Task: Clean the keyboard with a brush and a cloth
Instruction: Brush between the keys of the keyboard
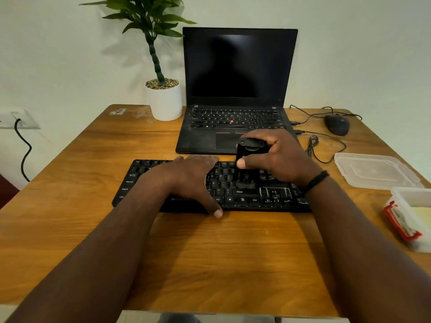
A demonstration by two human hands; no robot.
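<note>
The flat black full-size keyboard (211,186) lies across the middle of the wooden tabletop (210,252), just in front of the open black laptop (238,89). The left hand (196,180) lies flat over the keyboard's middle, fingers straight and thumb hooked over the near edge, steadying it. The right hand (277,159) has its grip wrapped round a stubby black brush (247,164) held upright, bristles down on the keys near the right Shift. Whitish dust still marks the arrow-key area, so brushing looks partway through at best. The cloth stage appears not yet begun: no cloth is plainly visible, though something pale sits in the clear plastic container (412,217) at the right, its lid (375,170) beside it.
</note>
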